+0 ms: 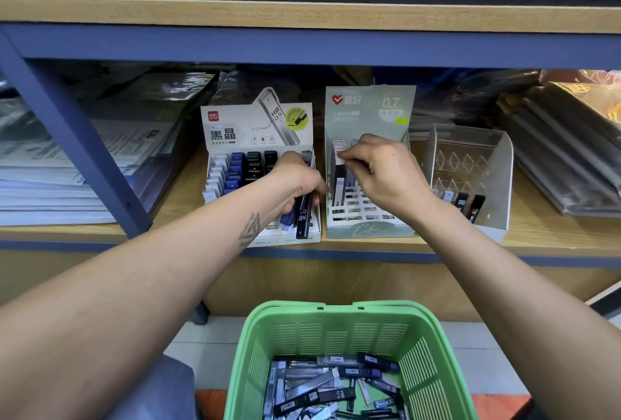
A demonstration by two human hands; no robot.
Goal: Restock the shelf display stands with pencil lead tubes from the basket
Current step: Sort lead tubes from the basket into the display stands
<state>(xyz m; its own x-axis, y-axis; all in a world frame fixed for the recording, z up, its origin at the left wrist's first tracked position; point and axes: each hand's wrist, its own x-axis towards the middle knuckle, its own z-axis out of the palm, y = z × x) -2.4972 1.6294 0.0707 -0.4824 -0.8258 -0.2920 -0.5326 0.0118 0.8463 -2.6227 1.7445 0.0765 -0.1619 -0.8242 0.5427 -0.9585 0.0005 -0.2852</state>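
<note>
The right hand pinched the white cap of a tube standing in the back-left slots of the green 0.7 stand; the left hand gripped a bundle of dark tubes over the white HB stand; seating the pinched tube well probably meant keeping it upright and pressing straight down; more tubes lay in the green basket below; a clear stand stood just beside.

Bright, even indoor light; shelf recess dim at the back. Glare on plastic sleeves. Wide-angle bowing at edges; forearms nearest the lens slightly soft
</note>
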